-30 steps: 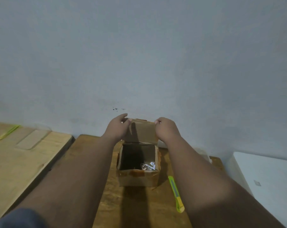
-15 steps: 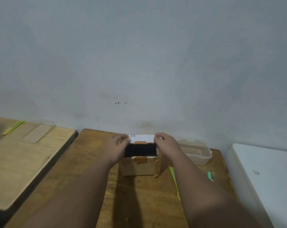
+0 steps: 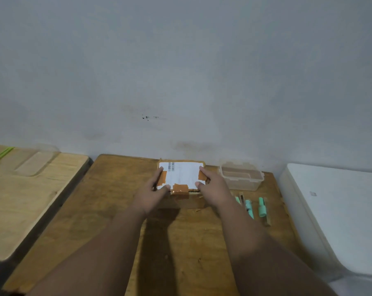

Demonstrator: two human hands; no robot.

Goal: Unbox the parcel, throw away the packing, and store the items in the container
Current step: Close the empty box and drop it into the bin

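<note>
A small cardboard parcel box (image 3: pixel 182 178) stands at the far middle of the wooden table (image 3: pixel 108 201), its lid down with a white label and brown tape on top. My left hand (image 3: pixel 154 192) presses on the lid's left edge and front corner with straight fingers. My right hand (image 3: pixel 213 185) presses the lid's right edge the same way. A clear plastic container (image 3: pixel 240 177) stands open just right of the box. Several green items (image 3: pixel 254 207) lie on the table in front of the container.
A lighter wooden table (image 3: pixel 27 195) stands to the left with a yellow-green tool (image 3: pixel 1 154) at its far end. A white appliance or bin (image 3: pixel 334 212) flanks the right side. A grey wall rises directly behind the box.
The box's lid, held upright a second ago, has been folded down flat. Both hands came down with it and now lie on top. The view has widened and shows the green items.
</note>
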